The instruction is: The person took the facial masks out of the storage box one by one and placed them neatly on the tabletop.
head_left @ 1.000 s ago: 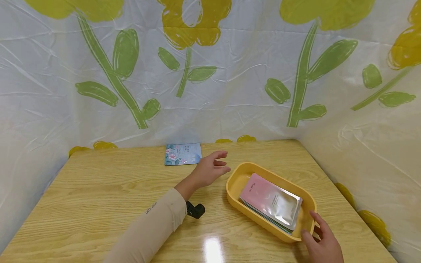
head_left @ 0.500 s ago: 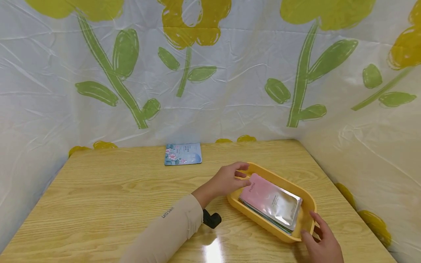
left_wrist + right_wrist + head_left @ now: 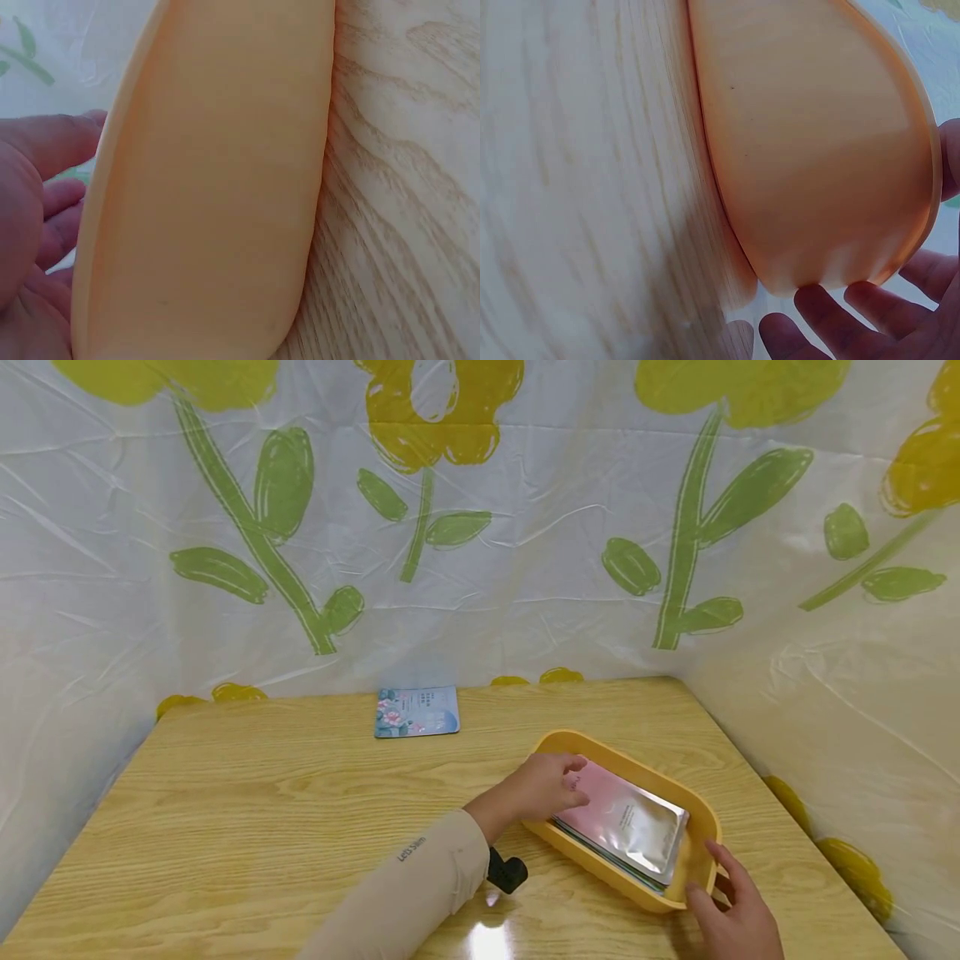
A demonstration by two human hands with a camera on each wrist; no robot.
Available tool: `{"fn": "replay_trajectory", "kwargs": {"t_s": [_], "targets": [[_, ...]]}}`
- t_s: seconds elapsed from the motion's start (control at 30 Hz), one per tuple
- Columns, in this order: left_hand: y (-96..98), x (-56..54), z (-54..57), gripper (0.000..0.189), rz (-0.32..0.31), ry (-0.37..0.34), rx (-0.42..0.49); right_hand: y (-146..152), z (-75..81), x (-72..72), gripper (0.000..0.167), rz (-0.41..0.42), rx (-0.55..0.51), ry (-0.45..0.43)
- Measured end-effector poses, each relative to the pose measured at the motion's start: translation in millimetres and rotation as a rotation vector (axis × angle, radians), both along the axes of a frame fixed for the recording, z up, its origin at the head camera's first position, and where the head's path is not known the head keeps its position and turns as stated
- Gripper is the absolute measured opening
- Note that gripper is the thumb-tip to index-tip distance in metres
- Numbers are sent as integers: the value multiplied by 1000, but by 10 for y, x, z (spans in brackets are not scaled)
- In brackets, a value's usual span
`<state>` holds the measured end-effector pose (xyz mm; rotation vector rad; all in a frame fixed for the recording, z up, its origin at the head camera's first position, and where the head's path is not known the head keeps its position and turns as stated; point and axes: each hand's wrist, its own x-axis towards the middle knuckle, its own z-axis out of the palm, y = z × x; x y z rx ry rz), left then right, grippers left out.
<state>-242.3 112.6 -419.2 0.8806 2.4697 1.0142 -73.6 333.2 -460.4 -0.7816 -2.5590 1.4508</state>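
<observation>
A yellow plastic basket (image 3: 592,865) stands slantwise at the table's right. In it lies a stack of flat sachets, a pink and silver PMPM sachet (image 3: 626,818) on top. My left hand (image 3: 543,785) is over the basket's far-left end, thumb and fingers spread apart at the sachet's pink end. In the left wrist view, the left fingers (image 3: 64,139) show past the basket's rim. My right hand (image 3: 735,906) holds the basket's near-right end. Its fingers (image 3: 877,307) touch the outer wall, with the thumb at the rim.
A blue sachet with a floral print (image 3: 417,712) lies at the table's back edge. A small black device (image 3: 507,872) shows beneath the left wrist. White cloth with printed flowers (image 3: 480,610) closes off the back and sides of the wooden table (image 3: 300,810).
The left hand has moved right and toward me, from beside the blue sachet to over the pink sachet's end in the basket. The right hand and basket have stayed in place.
</observation>
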Motion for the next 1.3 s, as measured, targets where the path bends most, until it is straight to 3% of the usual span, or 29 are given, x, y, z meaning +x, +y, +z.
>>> {"fn": "replay_trajectory", "kwargs": {"t_s": [0.2, 0.47, 1.3], "targets": [[82, 7, 9, 60, 19, 76, -177, -6, 8, -5, 68, -3, 7, 1], [130, 0, 9, 61, 43, 123, -298, -14, 23, -5, 69, -8, 2, -15], [186, 10, 6, 53, 102, 79, -322, 14, 34, -14, 71, 20, 36, -51]]}}
